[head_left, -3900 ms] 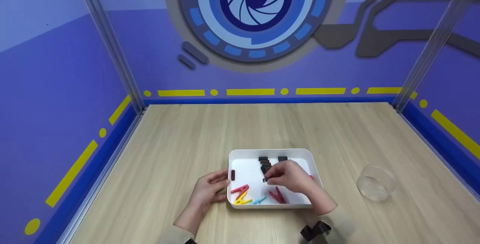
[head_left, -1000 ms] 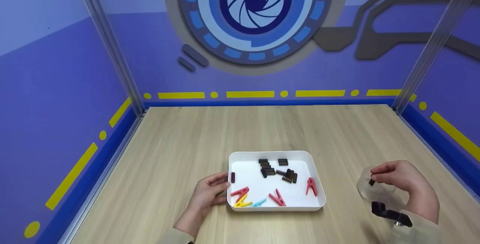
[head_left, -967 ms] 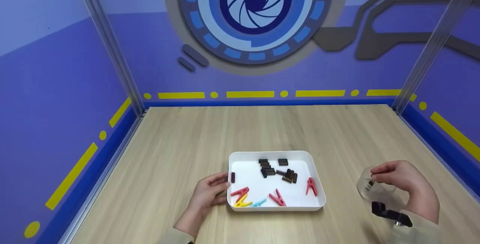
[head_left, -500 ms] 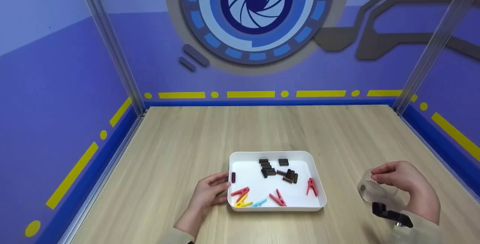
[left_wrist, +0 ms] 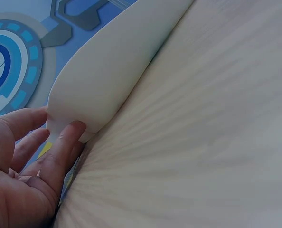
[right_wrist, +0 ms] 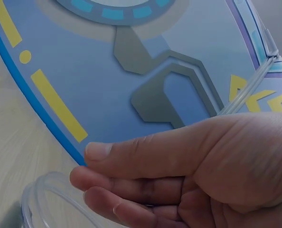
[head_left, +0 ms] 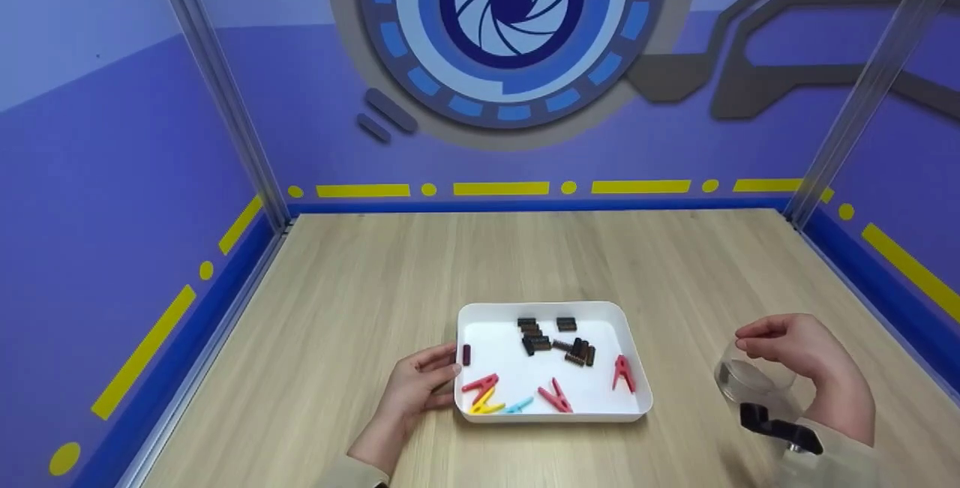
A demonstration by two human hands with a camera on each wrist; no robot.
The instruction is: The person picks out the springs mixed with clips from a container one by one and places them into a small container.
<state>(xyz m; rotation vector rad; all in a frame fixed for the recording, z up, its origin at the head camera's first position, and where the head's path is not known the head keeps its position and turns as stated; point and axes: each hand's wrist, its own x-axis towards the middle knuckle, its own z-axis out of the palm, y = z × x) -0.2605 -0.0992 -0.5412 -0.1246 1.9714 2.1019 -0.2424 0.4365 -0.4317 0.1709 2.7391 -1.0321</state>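
Note:
My left hand [head_left: 411,381] rests its relaxed fingers against the left wall of a white tray [head_left: 555,418]; the left wrist view shows the fingertips on the tray's outer side [left_wrist: 103,80]. My right hand [head_left: 806,353] hovers over a clear round container [head_left: 750,383], thumb and fingers close together with nothing visible between them. In the right wrist view the container's rim [right_wrist: 41,190] lies just below the fingertips. A small dark patch shows through the container's left wall. In the tray lie several small dark brown ridged pieces [head_left: 581,349], mostly in its upper half.
Red clothespins [head_left: 555,396], a yellow clothespin [head_left: 487,402] and a light blue clothespin [head_left: 519,405] lie along the tray's near side. Another red clothespin [head_left: 622,374] is at its right. A dark reddish piece [head_left: 466,354] lies by the left wall. Printed panels surround the wooden table [head_left: 360,285].
My right hand has moved from the tray to the container and let go of a dark ridged piece, which dropped in. It has since risen slightly. My left hand stays at the tray.

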